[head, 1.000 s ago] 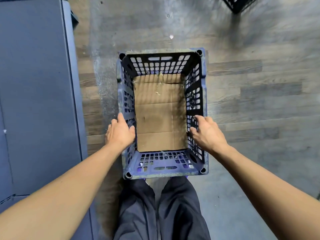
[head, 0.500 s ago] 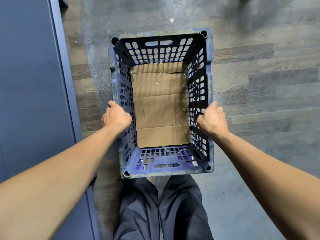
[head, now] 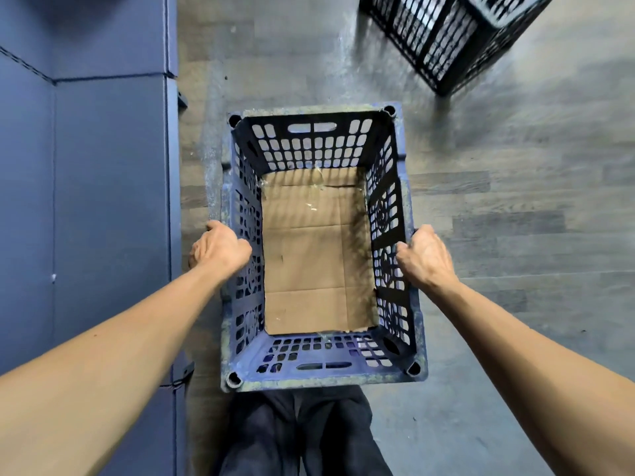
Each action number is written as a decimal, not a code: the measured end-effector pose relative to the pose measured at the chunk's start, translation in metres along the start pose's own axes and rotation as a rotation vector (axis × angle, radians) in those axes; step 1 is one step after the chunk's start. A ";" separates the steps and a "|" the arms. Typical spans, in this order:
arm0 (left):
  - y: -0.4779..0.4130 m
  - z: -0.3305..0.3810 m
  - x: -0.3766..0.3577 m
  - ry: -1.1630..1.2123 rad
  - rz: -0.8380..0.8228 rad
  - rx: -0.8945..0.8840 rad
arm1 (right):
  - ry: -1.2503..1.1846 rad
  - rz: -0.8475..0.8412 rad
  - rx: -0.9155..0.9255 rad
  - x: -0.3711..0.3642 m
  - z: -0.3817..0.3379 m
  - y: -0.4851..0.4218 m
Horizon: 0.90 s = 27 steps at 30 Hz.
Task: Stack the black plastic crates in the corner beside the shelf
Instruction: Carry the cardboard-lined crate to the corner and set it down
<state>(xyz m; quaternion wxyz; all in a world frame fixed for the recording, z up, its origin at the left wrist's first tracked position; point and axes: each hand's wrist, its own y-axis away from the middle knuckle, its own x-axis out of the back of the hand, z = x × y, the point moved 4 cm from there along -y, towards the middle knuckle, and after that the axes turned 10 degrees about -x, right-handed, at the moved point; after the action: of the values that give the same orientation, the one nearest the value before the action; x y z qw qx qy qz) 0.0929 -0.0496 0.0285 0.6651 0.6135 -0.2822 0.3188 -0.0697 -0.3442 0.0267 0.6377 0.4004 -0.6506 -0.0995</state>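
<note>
A black perforated plastic crate (head: 309,146) with a worn rim is straight below me, a sheet of brown cardboard (head: 314,255) lining its bottom. My left hand (head: 220,249) grips the crate's left rim, fingers curled over the outside. My right hand (head: 424,257) grips the right rim the same way. A second black crate (head: 443,32) stands on the floor at the upper right, partly cut off by the frame.
A blue panelled surface (head: 86,201) fills the left side, close beside the held crate. Grey wood-plank floor (head: 515,201) spreads to the right. My dark trouser legs (head: 302,434) show below the crate.
Both hands have shifted from the crate's inner walls to gripping its outer rims. The crate looks larger and nearer, and the second crate has come back into view at the upper right.
</note>
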 end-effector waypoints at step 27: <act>0.107 0.084 0.430 0.047 0.251 -0.261 | -0.032 0.254 0.163 0.370 -0.208 0.160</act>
<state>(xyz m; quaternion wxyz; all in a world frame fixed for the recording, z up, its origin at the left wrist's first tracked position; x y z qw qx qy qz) 0.2864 -0.0953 0.4336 0.7005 0.4743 -0.3798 0.3743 0.1055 -0.3987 0.4411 0.6001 0.3638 -0.7118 0.0286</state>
